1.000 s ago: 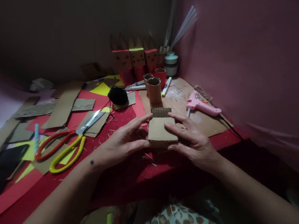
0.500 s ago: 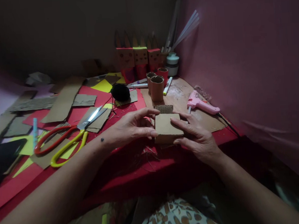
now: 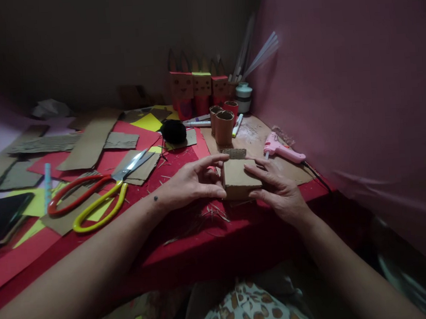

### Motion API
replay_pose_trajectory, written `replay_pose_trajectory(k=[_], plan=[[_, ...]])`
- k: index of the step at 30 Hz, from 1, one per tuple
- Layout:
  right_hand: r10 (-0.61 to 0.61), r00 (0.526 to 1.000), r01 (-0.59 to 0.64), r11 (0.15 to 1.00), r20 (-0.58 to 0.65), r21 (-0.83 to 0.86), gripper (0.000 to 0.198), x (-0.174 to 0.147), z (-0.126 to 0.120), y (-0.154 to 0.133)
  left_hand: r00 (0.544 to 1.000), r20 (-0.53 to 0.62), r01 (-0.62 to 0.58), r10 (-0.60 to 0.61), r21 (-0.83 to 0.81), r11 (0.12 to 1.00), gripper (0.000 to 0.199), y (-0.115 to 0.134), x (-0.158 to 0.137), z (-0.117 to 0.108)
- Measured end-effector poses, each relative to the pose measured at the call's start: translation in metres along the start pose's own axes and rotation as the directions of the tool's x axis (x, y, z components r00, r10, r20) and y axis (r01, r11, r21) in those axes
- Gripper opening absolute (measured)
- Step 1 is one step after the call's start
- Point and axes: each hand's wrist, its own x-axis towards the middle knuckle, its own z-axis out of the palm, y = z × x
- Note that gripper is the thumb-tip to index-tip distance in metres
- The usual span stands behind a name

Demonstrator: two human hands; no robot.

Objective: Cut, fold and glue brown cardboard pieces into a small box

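A small tan cardboard box is held between both hands near the front edge of the red-covered table. Along its left side, my left hand has thumb and fingers closed on the box edge. From the right, my right hand grips it, with a finger over the top and the thumb low on the front face. Just behind the box shows a corrugated cardboard piece. Beyond that stand brown cardboard tubes and a red tube.
Large scissors with red and yellow handles lie left, among cardboard strips and coloured paper. Black yarn sits mid-table. A pink glue gun rests right. Box-headed figures and a jar stand at the back.
The box now shows more of its front face and sits slightly higher in view. Both hands keep hold of it. The whole view has shifted a little.
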Motion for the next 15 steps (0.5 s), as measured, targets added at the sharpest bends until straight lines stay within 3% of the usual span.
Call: replay_pose_trajectory(k=[4, 10, 15], plan=[[0.012, 1.0, -0.012, 1.0, 0.005, 0.0, 0.048, 0.001, 0.0, -0.001, 0.999, 0.027, -0.027, 0.026, 0.028, 0.999, 0.072, -0.005, 0.001, -0.005], [0.022, 0.998, -0.022, 1.0, 0.055, 0.005, 0.048, 0.002, -0.005, -0.005, 0.992, -0.036, -0.121, 0.124, 0.066, 0.99, 0.071, -0.009, 0.003, -0.011], [0.05, 0.993, -0.043, 0.997, 0.106, -0.071, 0.047, 0.007, -0.015, -0.006, 0.99, -0.025, -0.128, 0.138, 0.238, 0.963, 0.06, -0.013, 0.006, -0.015]])
